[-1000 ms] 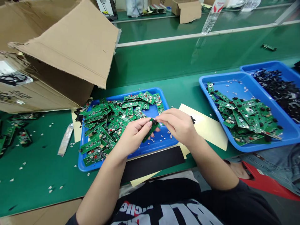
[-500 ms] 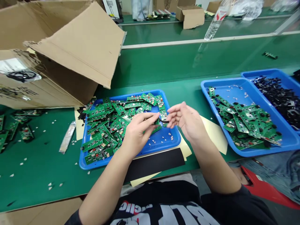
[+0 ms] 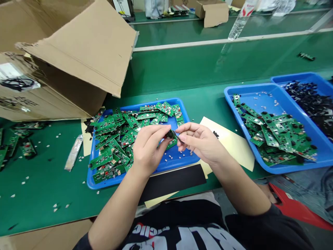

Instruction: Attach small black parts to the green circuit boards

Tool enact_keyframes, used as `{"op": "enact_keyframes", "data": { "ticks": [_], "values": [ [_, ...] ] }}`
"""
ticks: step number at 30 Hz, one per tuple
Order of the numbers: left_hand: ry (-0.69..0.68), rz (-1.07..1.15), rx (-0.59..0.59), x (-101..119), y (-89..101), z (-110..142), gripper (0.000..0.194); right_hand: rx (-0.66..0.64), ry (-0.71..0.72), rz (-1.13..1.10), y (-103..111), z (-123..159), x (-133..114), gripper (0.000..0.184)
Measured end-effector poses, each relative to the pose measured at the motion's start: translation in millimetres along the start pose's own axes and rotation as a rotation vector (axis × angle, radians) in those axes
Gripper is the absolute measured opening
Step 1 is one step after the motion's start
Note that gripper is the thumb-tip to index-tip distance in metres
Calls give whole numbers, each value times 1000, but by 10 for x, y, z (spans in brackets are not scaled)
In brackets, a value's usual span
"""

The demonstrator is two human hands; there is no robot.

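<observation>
My left hand (image 3: pixel 148 147) pinches a small green circuit board (image 3: pixel 171 135) above the blue tray (image 3: pixel 183 159) in front of me. My right hand (image 3: pixel 199 140) meets it from the right, its thumb and forefinger closed on the same board's right end. Under both hands the tray holds a heap of several green circuit boards (image 3: pixel 114 139) on its left half. Small white bits lie on the tray's bare right part.
A second blue tray (image 3: pixel 239 91) at right holds more green boards (image 3: pixel 275 133); a third (image 3: pixel 316 78) behind it holds black parts. An open cardboard box (image 3: pixel 65 59) lies at left. Yellow paper (image 3: pixel 234 142) and a black sheet (image 3: pixel 171 180) lie by the near tray. A plastic bottle (image 3: pixel 238 19) stands behind.
Half a second ago my right hand was open and apart from the board; it has closed in and now pinches the board's right end. My left hand has kept hold of the board.
</observation>
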State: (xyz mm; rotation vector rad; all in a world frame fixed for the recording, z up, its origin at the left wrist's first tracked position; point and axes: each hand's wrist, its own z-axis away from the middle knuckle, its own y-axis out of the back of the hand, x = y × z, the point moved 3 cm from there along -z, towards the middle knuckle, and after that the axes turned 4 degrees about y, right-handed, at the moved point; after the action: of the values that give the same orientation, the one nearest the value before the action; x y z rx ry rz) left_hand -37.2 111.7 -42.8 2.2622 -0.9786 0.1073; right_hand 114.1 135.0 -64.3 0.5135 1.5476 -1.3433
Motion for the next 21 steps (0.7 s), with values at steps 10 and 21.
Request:
{"op": "enact_keyframes", "data": {
  "ticks": [10,21],
  "values": [
    [65,55,-38,-19,-4,6,30,59,160,226,2,-4,-43,20],
    [172,52,-36,-42,-33,39,27,132,276,416,-10,58,-71,7]
  ]
}}
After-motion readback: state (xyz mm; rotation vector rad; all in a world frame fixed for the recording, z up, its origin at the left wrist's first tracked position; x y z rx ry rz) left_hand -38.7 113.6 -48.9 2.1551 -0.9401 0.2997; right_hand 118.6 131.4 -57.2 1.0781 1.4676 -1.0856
